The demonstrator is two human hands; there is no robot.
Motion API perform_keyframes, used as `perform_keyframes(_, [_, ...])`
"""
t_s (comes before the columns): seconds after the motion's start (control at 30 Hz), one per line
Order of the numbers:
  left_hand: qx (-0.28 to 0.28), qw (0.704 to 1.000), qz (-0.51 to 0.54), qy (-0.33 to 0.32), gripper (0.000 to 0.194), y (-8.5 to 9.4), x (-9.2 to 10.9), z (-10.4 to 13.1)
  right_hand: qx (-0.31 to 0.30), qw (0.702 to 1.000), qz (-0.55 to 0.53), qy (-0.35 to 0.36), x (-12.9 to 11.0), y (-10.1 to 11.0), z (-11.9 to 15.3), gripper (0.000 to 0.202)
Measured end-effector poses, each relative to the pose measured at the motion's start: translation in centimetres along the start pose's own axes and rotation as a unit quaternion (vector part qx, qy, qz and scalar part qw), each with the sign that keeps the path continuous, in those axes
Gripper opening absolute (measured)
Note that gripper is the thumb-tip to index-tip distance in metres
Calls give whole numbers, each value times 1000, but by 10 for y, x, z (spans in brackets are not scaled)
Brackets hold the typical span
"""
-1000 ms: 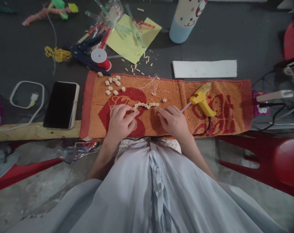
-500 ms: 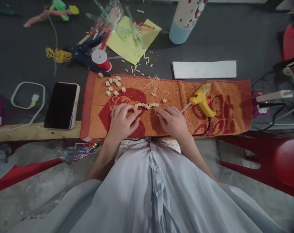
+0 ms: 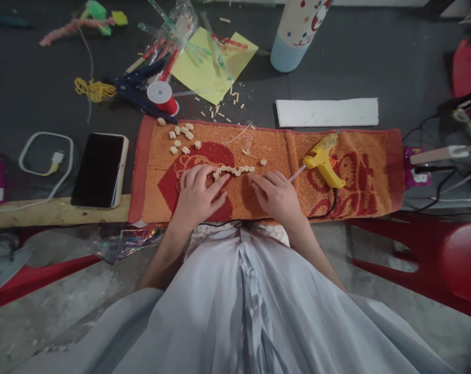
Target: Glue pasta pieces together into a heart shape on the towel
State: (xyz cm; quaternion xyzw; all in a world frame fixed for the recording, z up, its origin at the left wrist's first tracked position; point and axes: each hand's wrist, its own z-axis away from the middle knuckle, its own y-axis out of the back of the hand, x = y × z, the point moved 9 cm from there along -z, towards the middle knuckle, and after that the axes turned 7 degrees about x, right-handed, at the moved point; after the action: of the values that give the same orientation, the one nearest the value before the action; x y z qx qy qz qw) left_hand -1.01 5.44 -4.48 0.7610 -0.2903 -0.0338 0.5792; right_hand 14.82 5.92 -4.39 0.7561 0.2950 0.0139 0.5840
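A wavy strip of small pale wooden pieces (image 3: 235, 170) lies on an orange and red towel (image 3: 266, 140). At its left end, my left hand (image 3: 198, 191) rests with the fingertips at the strip and the thumb stretched along its lower side, apart from the fingers. My right hand (image 3: 277, 193) lies on the towel at the other end, its index fingertip close to the last piece; whether it touches cannot be made out. Its fingers are loosely bent and apart. One loose wooden piece (image 3: 263, 162) sits just above the right hand.
Several small wooden clusters (image 3: 186, 134) lie upper left on the towel. A yellow glue gun (image 3: 325, 163) with a black cord is at the right. Around stand a thread spool (image 3: 162, 96), dark blue pliers (image 3: 136, 85), a phone (image 3: 98, 170), a white strip (image 3: 328, 112) and a bottle (image 3: 292, 49).
My left thumb has shifted slightly up and right along the strip, and the left fingers have moved a little. The right hand and the strip stay nearly in place.
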Motion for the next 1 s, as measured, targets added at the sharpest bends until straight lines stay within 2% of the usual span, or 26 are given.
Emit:
perform_keyframes(0.4, [36,999,28,13,37,5,-5,2,18,1000,9,-8,6,7,1,34])
perform_keyframes(0.63, [51,996,44,64,50,6,-14,4,18,999,-7,-33,13,7,2,34])
perform_keyframes(1.0, [51,993,21,107,47,5,-23,3,24,998,-12,-50,16,7,2,32])
